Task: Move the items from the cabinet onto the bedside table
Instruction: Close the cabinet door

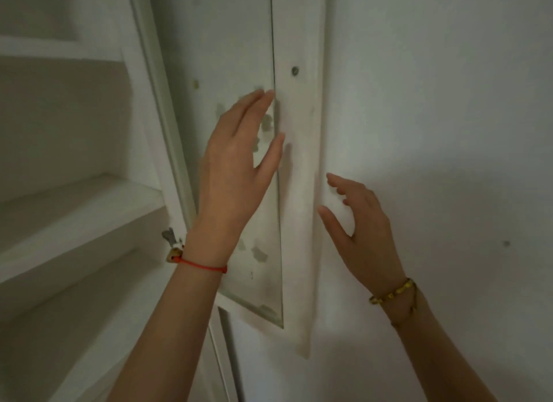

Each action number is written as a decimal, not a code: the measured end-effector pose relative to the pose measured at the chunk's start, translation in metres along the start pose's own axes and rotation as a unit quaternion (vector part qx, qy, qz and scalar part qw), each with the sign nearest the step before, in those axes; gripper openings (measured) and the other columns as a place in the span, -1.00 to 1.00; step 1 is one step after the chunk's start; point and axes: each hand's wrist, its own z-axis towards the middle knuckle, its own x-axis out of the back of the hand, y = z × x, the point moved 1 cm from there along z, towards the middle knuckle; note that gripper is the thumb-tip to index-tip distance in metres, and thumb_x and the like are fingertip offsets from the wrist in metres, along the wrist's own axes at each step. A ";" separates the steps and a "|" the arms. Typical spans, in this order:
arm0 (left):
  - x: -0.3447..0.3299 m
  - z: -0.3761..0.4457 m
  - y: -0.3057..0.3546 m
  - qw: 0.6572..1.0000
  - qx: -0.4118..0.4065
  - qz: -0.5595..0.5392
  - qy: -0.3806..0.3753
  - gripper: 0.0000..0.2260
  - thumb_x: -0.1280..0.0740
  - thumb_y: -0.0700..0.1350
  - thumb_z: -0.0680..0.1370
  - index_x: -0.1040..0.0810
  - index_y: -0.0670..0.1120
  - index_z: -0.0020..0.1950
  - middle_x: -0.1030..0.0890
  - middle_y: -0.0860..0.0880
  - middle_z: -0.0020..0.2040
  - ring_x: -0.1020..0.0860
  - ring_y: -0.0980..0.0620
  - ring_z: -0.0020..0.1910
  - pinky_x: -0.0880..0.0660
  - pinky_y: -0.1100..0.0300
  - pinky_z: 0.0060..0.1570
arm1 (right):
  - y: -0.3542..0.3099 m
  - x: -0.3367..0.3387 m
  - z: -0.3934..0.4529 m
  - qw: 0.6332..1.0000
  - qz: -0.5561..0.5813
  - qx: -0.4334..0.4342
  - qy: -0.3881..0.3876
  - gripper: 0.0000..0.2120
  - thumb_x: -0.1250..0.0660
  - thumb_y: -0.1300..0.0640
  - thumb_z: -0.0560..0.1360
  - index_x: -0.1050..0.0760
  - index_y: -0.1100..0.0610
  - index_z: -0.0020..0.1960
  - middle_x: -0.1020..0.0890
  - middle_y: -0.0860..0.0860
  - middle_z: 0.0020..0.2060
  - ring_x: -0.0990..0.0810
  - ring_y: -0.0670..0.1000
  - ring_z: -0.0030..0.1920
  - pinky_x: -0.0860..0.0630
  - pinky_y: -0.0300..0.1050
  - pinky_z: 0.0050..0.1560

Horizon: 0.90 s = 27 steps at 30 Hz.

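Cabinet (74, 168) shelves are showing at left, seemingly bare; no items or bedside counter are appearing in view. The left hand (236, 168) is lying flat and empty against the open door (233, 42); the right hand (362, 231), loosely spread, is holding nothing. Progress is unclear.

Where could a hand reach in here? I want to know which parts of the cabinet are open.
The shelves left of the open door show bare white boards, with nothing on the visible parts. It is crowded at the door's edge: the left hand lies against its glass panel, and the right hand hovers by the frame.
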 end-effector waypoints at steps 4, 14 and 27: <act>-0.012 0.028 0.013 0.999 -0.027 0.020 0.030 -0.55 -0.28 -0.02 0.63 -0.39 -0.18 0.47 -0.43 -0.11 0.44 -0.39 0.00 0.43 -0.31 0.18 0.43 | -0.005 0.001 0.017 1.000 0.005 0.018 0.001 -0.56 -0.25 -0.01 0.56 -0.35 0.12 0.39 -0.50 -0.03 0.25 -0.45 -0.03 0.22 -0.43 -0.09 0.24; -0.015 0.037 0.021 0.999 -0.017 0.047 0.015 -0.51 -0.30 0.00 0.60 -0.36 -0.15 0.49 -0.40 -0.11 0.46 -0.36 -0.02 0.44 -0.28 0.17 0.45 | -0.006 -0.003 0.022 0.998 0.013 0.055 0.028 -0.59 -0.33 0.16 0.53 -0.40 0.13 0.36 -0.52 -0.05 0.22 -0.45 -0.10 0.19 -0.46 -0.12 0.20; 0.043 0.012 0.034 0.998 0.002 0.055 0.021 -0.44 -0.32 0.06 0.60 -0.31 -0.17 0.51 -0.36 -0.07 0.49 -0.31 0.07 0.49 -0.27 0.16 0.47 | -0.044 -0.013 0.003 0.985 0.119 0.116 0.039 -0.57 -0.42 0.15 0.47 -0.45 0.18 0.31 -0.52 -0.07 0.21 -0.46 -0.07 0.21 -0.44 -0.11 0.25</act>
